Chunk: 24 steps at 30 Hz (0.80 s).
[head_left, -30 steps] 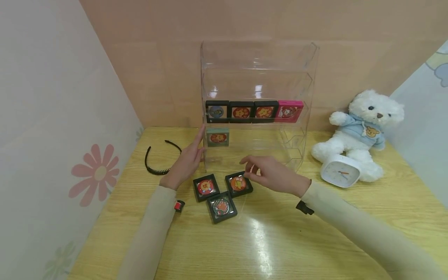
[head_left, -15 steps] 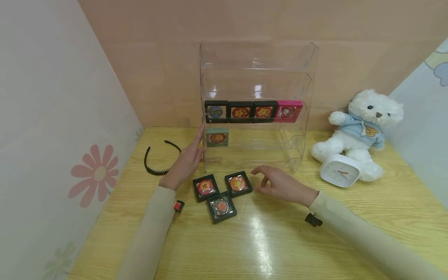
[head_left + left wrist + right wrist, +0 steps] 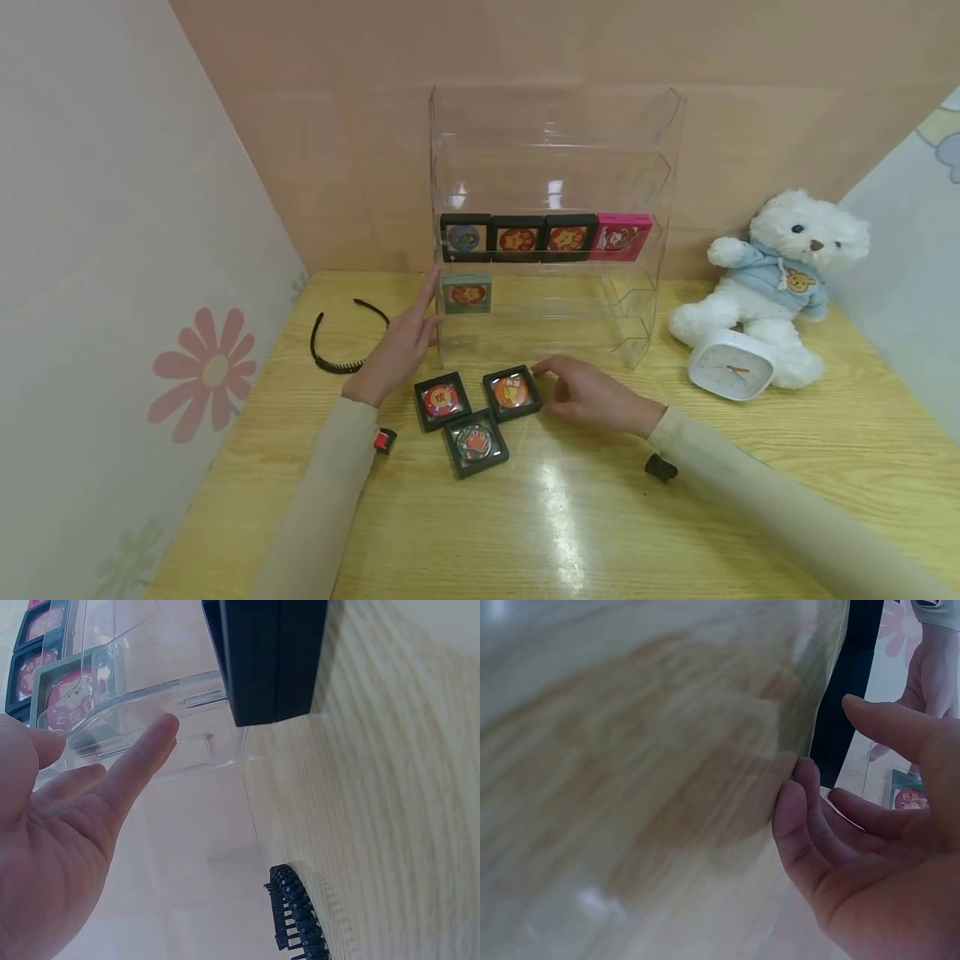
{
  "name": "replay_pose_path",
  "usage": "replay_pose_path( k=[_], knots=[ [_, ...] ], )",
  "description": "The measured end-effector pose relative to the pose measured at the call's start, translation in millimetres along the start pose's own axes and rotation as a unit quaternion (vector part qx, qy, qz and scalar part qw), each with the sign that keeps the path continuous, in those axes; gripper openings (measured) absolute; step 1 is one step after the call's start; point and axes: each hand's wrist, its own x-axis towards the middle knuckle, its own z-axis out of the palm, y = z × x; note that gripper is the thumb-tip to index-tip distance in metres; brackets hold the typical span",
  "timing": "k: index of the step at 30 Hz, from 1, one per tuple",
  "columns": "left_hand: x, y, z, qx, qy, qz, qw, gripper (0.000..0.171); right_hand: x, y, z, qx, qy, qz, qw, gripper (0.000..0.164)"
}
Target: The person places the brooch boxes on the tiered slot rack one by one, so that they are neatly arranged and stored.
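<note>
My left hand touches the left side of a clear acrylic tiered rack, fingers extended. My right hand is low over the table with bent fingers and thumb apart, at the right edge of a black square case with an orange thumbs-up badge; I see no grip on it. Beside that case lie another with a red badge and a third with a red hand-like design. On the rack, three black cases and a pink one fill a row above a green case.
A black toothed headband lies left of my left hand. At the right sit a white teddy bear in a blue hoodie and a white clock. Walls stand behind and at both sides of the wooden table.
My right hand first drew back to the right from above the orange-badge case, then came slightly back to its right edge. My left hand stays at the rack; the cases have not visibly moved.
</note>
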Motion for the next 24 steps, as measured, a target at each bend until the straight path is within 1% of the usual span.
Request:
replay_pose_path(
  k=[4, 9, 13, 16, 24],
  knots=[
    [0.6, 0.1, -0.6, 0.003, 0.0, 0.003, 1.0, 0.072, 3, -2, 0, 0.008, -0.009, 0.007, 1.0, 0.056],
    [0.1, 2.0, -1.4, 0.001, -0.001, -0.006, 1.0, 0.072, 6, -4, 2, 0.013, -0.013, 0.014, 1.0, 0.06],
    [-0.5, 2.8, -1.1, -0.015, -0.004, -0.013, 0.9998, 0.072, 9, -4, 3, 0.007, -0.014, 0.004, 1.0, 0.067],
    [-0.5, 2.5, -0.7, -0.025, -0.004, -0.014, 0.9996, 0.073, 12, -3, 3, 0.002, -0.021, -0.001, 1.0, 0.069],
    [0.5, 1.4, -0.4, -0.022, -0.006, -0.017, 0.9996, 0.073, 16, -5, 0, 0.022, -0.045, 0.018, 0.999, 0.069]
  ],
)
